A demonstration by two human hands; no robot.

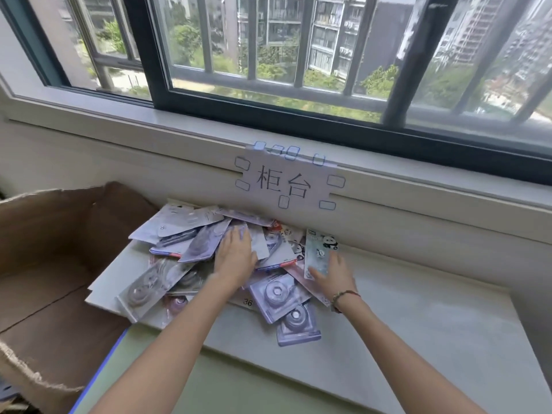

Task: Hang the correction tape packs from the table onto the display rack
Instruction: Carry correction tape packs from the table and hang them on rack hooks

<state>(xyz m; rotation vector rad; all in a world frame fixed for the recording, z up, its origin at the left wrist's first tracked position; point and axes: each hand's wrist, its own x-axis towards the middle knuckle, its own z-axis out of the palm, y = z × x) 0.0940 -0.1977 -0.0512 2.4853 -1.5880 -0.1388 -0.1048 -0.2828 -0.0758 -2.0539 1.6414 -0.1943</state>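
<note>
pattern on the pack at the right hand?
Pandas on pale green, on the pack; head view.

Barred window (298, 55), white sill (149, 121), daylight

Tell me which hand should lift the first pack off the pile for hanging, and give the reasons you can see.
Right. The right hand already touches the panda pack, which lies on top at the pile's right edge, free of the others. The left hand lies flat on the middle of the pile, gripping nothing.

Head camera looks forward and down, close over the table (418, 309) below a window (298, 55).
</note>
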